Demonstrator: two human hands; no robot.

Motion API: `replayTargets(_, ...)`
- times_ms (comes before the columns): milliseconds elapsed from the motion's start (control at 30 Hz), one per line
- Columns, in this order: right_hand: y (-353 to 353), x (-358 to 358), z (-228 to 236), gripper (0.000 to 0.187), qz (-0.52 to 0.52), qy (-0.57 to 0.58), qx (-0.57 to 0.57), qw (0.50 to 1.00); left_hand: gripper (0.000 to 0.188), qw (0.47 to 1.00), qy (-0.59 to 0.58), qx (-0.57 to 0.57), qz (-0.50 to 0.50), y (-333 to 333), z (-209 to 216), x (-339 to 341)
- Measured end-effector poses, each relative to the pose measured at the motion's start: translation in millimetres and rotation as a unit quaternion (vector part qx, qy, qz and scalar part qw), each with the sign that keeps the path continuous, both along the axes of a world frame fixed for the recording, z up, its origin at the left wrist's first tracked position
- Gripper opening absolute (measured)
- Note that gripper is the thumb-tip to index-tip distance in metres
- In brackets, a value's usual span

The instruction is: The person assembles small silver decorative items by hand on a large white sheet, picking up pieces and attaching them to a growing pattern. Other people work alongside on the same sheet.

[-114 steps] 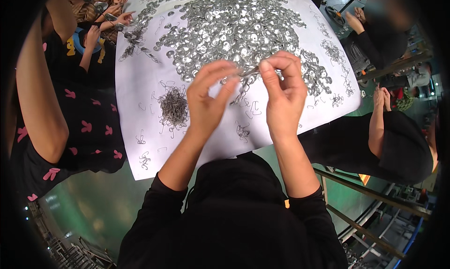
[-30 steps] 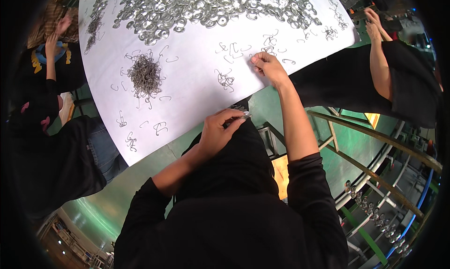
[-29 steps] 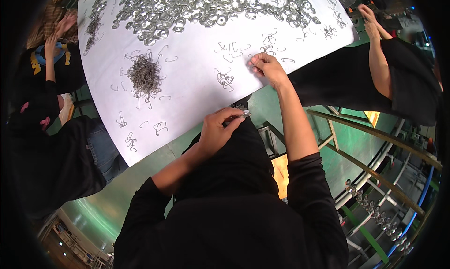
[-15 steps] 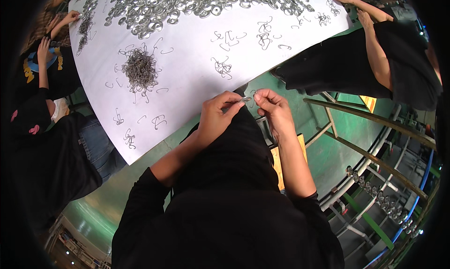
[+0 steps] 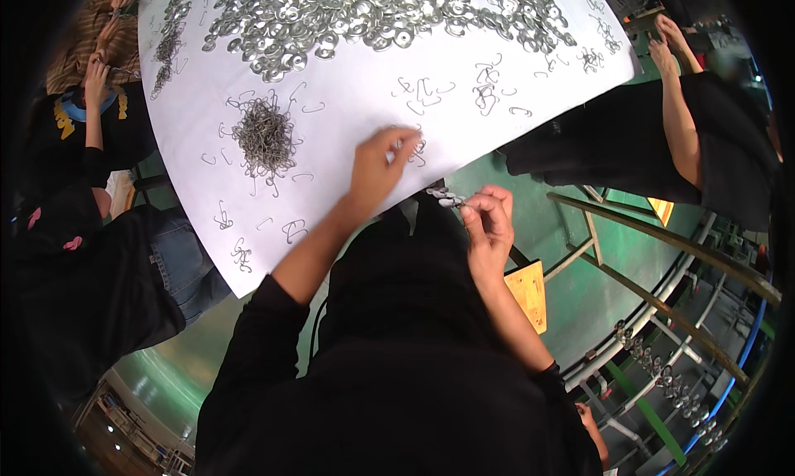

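My left hand (image 5: 379, 168) is over the white-covered table, thumb and fingertips drawn together at a small heap of wire hooks (image 5: 420, 151). Any piece between those tips is too small to make out. Below the table's near edge, my right hand (image 5: 490, 231) pinches a short string of small shiny metal pieces (image 5: 445, 198), which extends left from the fingertips. How its parts are joined cannot be seen. A dense pile of thin wire hooks (image 5: 263, 136) lies to the left of my left hand. Farther back spreads a broad heap of round metal discs with centre holes (image 5: 356, 16).
Loose hooks (image 5: 422, 91) lie in small clusters across the white table sheet (image 5: 331, 103). Co-workers sit at the left, one with a raised hand (image 5: 97, 82); another person's forearm (image 5: 681, 132) is at the right. A wooden stool (image 5: 527, 296) and metal rails (image 5: 654, 240) stand at the right.
My left hand has left the right hand and moved forward onto the table by the small hook heap. My right hand has lowered slightly, with the metal string in its fingers. The view has shifted.
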State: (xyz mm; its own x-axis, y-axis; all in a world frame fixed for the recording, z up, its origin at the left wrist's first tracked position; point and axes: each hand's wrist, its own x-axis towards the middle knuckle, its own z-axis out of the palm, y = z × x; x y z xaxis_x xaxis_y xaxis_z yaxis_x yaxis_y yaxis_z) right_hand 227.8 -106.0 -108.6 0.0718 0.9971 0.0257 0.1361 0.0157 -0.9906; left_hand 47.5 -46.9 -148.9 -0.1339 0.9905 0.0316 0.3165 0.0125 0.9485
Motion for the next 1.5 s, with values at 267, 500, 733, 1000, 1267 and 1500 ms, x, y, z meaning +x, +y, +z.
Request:
replayTargets(267, 7, 10, 2, 0.007, 0.049, -0.034, 0.011, 0.998, 0.019, 0.920, 0.350, 0.168, 0.050, 154, -50, -33)
replayTargets(500, 12, 13, 5, 0.007, 0.058, -0.036, 0.004, 0.998, 0.021, 0.888, 0.449, 0.091, 0.037, 187, -44, -28)
replayTargets(733, 10, 14, 1, 0.007, 0.039, -0.056, 0.007, 0.998, 0.025, 0.989, 0.108, -0.054, -0.089, 123, 0, -11)
replayTargets(1000, 6, 1, -1, 0.006, 0.018, -0.054, 0.027, 0.998, 0.026, 0.957, -0.104, -0.189, -0.194, -5, 61, 18)
replayTargets(1267, -6, -4, -2, 0.008, -0.008, -0.093, 0.033, 0.995, 0.024, 0.983, -0.020, -0.114, -0.146, -37, 80, 34)
replayTargets(1500, 12, 16, -10, 0.007, 0.003, -0.134, 0.004, 0.991, 0.024, 0.990, 0.063, -0.020, -0.122, -47, 56, 42)
